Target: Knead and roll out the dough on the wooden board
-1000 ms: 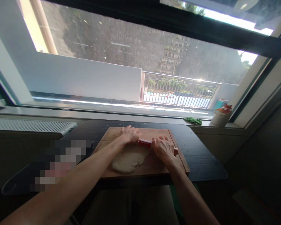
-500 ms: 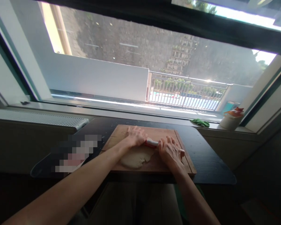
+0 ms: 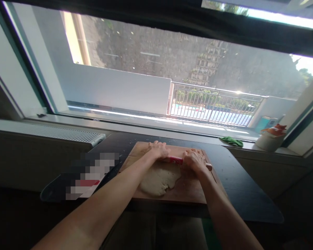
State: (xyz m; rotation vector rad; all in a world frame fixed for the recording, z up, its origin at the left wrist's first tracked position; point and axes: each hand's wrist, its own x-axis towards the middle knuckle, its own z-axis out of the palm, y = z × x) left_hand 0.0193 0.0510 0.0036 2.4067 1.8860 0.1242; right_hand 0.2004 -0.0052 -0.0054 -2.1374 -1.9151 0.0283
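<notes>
Dough (image 3: pixel 159 180) nearside of fingers (image 3: pixel 160 143); left hand (image 3: pixel 159 150), right hand (image 3: pixel 194 159) apparently wrapped round rolling pin (image 3: pixel 175 160).

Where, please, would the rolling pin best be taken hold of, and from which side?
Probably toward its two ends, from above and the near side: the rolling pin is long and round and lies crosswise over the board. The left hand and right hand lie over it that way, its red middle showing between them; its left end is hidden.
</notes>
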